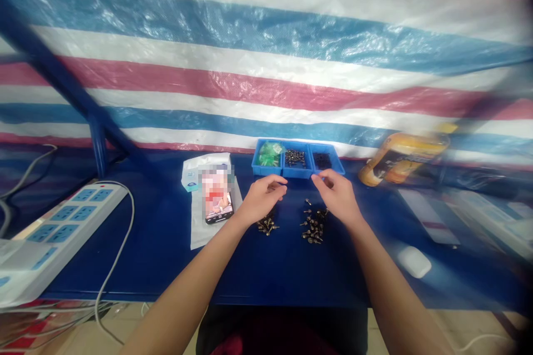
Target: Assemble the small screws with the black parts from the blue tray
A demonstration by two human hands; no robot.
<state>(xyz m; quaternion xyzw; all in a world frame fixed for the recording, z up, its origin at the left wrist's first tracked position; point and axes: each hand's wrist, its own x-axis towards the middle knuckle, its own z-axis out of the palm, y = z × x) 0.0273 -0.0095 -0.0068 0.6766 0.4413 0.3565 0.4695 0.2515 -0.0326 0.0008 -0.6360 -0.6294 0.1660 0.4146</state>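
My left hand (262, 197) and my right hand (336, 195) hover over the blue table, fingers curled, just in front of a blue tray with several compartments (297, 173). Whether the fingertips pinch anything is too small to tell. The tray holds green bagged parts, dark small parts and black small parts. Below my left hand lies a small heap of brass-coloured screws (267, 226). A larger, looser heap of similar screws (314, 227) lies below my right hand. Neither hand touches a heap.
A smartphone (217, 197) with a blurred screen lies on a white packet left of my left hand. A power strip (70, 216) and its cable are at the left. A yellow jar (402, 158) lies at the back right, near a white wireless mouse (413, 262). A striped tarpaulin (266, 94) forms the backdrop.
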